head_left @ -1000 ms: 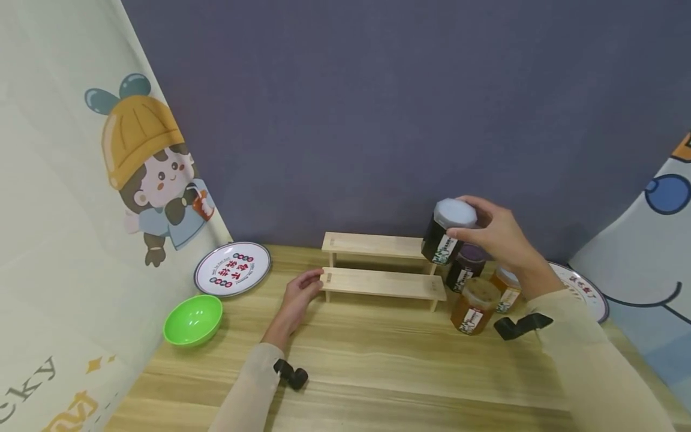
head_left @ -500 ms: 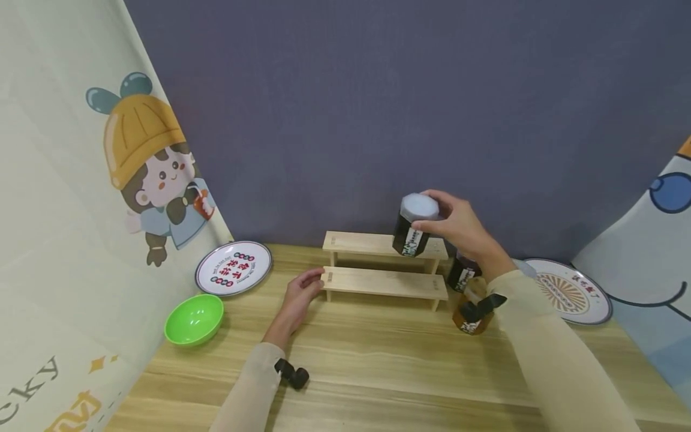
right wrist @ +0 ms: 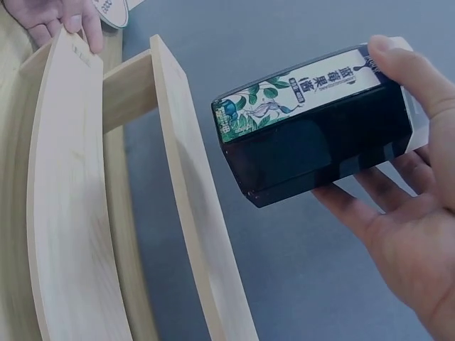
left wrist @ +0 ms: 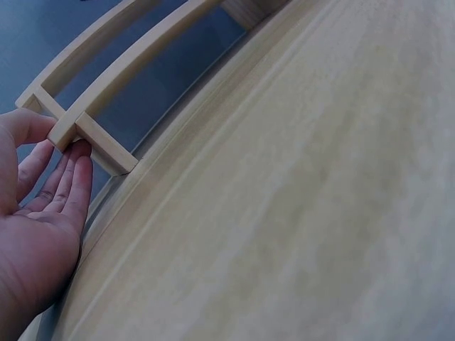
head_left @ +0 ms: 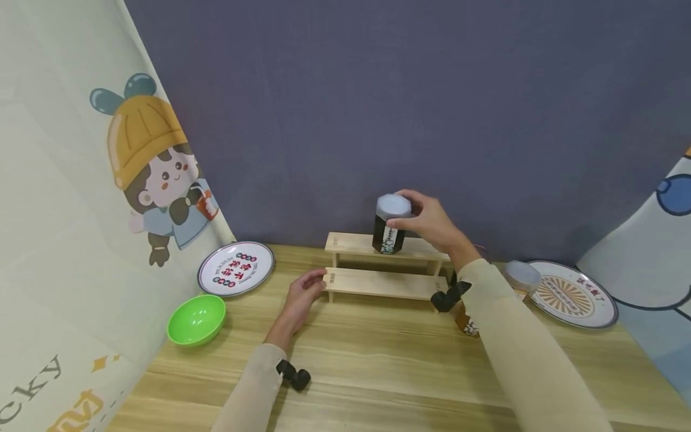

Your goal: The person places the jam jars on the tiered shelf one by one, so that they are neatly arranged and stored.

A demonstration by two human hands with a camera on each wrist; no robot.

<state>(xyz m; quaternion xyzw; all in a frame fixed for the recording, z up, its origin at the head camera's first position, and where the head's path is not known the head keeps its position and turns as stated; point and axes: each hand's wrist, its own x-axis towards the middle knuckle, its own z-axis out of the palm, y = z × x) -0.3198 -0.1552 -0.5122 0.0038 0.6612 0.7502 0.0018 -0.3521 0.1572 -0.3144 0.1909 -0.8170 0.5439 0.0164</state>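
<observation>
A dark jam jar (head_left: 382, 233) with a white lid is gripped near its top by my right hand (head_left: 430, 222). It stands close over the upper shelf of a two-step wooden rack (head_left: 378, 282). From the right wrist, the jar (right wrist: 313, 135) shows a label with leaves and berries, and a gap separates its base from the shelf edge. My left hand (head_left: 299, 300) is at the rack's left end. In the left wrist view, its thumb lies on top and its fingers (left wrist: 78, 174) curl beneath the end of the lower shelf, pinching it.
Right of the rack, an amber jar (head_left: 465, 321) and a pale-lidded jar (head_left: 522, 276) are partly hidden by my right sleeve. A patterned plate (head_left: 572, 295) lies beyond them. On the left are another plate (head_left: 236, 268) and a green bowl (head_left: 197, 321). A dark curtain (head_left: 324, 120) hangs behind.
My right hand has carried the dark jam jar leftward, from the rack's right end to above the middle of the upper shelf. The left hand has stayed on the rack.
</observation>
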